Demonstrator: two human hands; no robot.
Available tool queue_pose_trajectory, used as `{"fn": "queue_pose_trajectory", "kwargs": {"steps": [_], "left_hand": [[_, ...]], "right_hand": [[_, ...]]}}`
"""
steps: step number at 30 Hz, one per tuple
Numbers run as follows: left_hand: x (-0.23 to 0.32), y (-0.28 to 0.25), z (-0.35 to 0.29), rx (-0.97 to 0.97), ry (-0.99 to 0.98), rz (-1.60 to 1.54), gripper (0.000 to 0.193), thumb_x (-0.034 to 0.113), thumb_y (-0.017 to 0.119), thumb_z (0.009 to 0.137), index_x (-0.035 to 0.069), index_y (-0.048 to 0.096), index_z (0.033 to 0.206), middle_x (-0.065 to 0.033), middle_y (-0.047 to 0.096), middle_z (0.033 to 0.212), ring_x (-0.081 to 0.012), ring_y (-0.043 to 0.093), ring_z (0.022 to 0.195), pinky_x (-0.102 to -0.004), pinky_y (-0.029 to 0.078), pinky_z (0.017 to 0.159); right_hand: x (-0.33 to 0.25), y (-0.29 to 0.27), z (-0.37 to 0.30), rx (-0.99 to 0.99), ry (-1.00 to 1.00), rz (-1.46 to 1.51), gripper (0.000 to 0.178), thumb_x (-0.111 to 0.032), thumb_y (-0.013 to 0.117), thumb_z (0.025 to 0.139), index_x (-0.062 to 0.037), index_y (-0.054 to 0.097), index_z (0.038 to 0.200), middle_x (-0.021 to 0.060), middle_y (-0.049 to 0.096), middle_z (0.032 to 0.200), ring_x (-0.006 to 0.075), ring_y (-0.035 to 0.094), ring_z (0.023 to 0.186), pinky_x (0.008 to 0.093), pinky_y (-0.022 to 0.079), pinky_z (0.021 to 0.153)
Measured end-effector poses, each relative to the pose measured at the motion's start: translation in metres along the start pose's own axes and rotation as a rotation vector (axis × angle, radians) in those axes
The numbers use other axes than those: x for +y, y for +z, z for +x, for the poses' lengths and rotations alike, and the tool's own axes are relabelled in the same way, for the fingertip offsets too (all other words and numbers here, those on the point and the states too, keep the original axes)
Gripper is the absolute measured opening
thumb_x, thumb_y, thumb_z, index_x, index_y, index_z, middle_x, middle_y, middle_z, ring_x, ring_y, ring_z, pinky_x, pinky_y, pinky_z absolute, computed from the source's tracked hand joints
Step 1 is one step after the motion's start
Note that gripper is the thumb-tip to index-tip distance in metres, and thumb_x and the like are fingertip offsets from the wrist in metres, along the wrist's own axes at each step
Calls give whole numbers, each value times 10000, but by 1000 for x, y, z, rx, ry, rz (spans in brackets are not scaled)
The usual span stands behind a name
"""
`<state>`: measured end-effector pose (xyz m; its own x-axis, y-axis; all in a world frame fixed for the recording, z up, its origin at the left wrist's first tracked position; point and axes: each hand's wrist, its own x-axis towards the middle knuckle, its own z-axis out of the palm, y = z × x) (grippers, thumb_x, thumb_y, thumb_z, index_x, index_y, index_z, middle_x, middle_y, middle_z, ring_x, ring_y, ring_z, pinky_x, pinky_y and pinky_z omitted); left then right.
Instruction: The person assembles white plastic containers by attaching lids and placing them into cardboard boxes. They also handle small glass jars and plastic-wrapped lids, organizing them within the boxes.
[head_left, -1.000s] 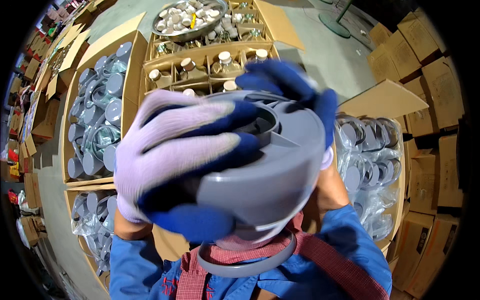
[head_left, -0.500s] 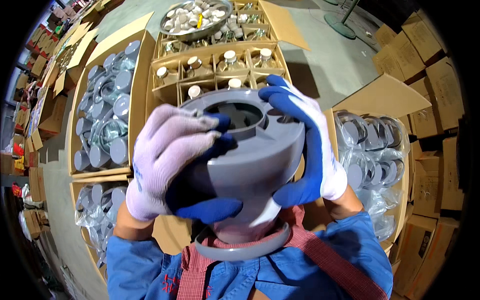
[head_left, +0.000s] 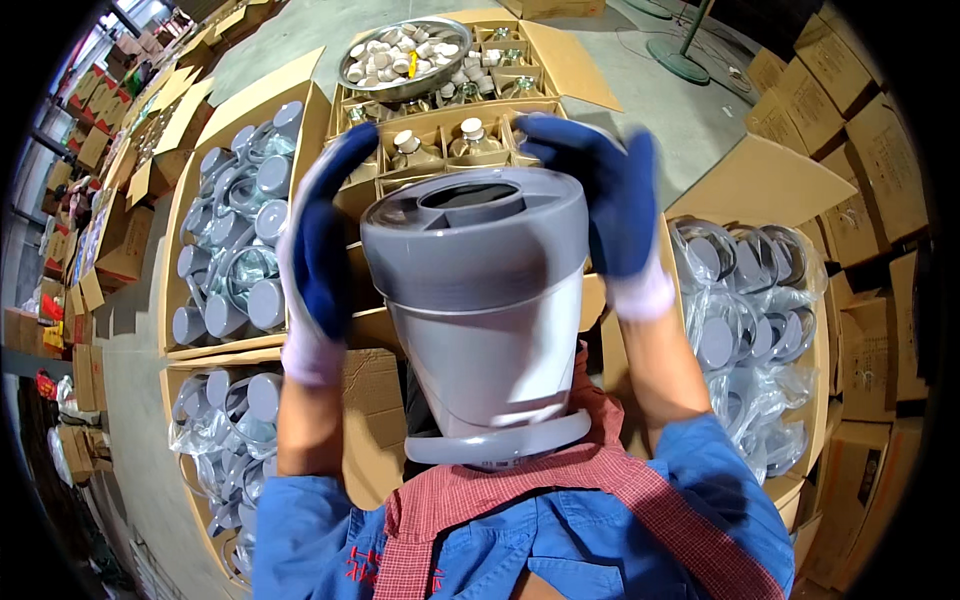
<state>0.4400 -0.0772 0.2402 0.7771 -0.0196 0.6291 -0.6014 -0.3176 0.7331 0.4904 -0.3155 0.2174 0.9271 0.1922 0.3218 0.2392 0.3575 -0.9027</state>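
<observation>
In front of my chest stands a grey plastic jug-like housing, upright, with a pale tapered body. A wide grey collar forms its upper end, with a round dark opening on top. Across its narrow lower end lies a curved grey band. My left hand, in a blue and pale lilac glove, is held open beside the collar, apart from it. On the other side my right hand is open too, fingers stretched forward and somewhat blurred, near the collar; whether it touches is hard to tell.
Beyond the housing is a divided carton of white-capped glass bottles. A metal bowl of white caps rests on another carton. Boxes of grey plastic parts stand at left, and another box of wrapped parts at right.
Both hands have moved off the housing and spread apart, having been wrapped around its top. The housing now appears more upright, its side more fully visible.
</observation>
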Motion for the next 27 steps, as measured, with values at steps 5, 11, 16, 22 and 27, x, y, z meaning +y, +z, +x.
{"fn": "queue_pose_trajectory", "kwargs": {"steps": [5,11,16,22,27], "left_hand": [[-9,-28,4,-351,2,-193,404,288,534,952,-3,676,1194,-190,602,1338,-321,484,1338,-435,330,1134],[47,24,5,-229,137,354,382,215,550,972,-67,644,1211,-191,638,1278,-297,565,1254,-401,398,1084],[13,-44,2,-349,-146,264,449,264,538,966,-74,618,1250,-205,627,1284,-311,579,1215,-417,433,1054],[28,9,15,-430,209,448,400,233,486,962,-66,668,1155,-182,697,1120,-307,632,1101,-403,464,992],[26,-12,-15,-272,125,327,422,241,505,972,-33,597,1280,-165,657,1199,-249,631,1078,-359,477,967]], "right_hand": [[-27,19,-19,-134,-44,-297,590,-449,301,1067,31,627,1177,135,674,1126,215,637,1025,340,460,979],[23,-13,10,41,-488,-382,419,-353,441,994,-7,651,1102,131,677,980,199,638,959,327,480,936],[-17,20,-12,-69,-162,-414,418,-425,552,967,-34,699,954,94,669,858,156,653,827,281,515,756],[15,-7,-9,16,135,186,407,-402,570,992,-19,709,967,35,671,855,117,616,839,278,491,849],[-68,-144,-137,682,-387,-331,462,-382,509,990,7,562,1234,137,598,1192,248,597,1033,373,450,962]]}}
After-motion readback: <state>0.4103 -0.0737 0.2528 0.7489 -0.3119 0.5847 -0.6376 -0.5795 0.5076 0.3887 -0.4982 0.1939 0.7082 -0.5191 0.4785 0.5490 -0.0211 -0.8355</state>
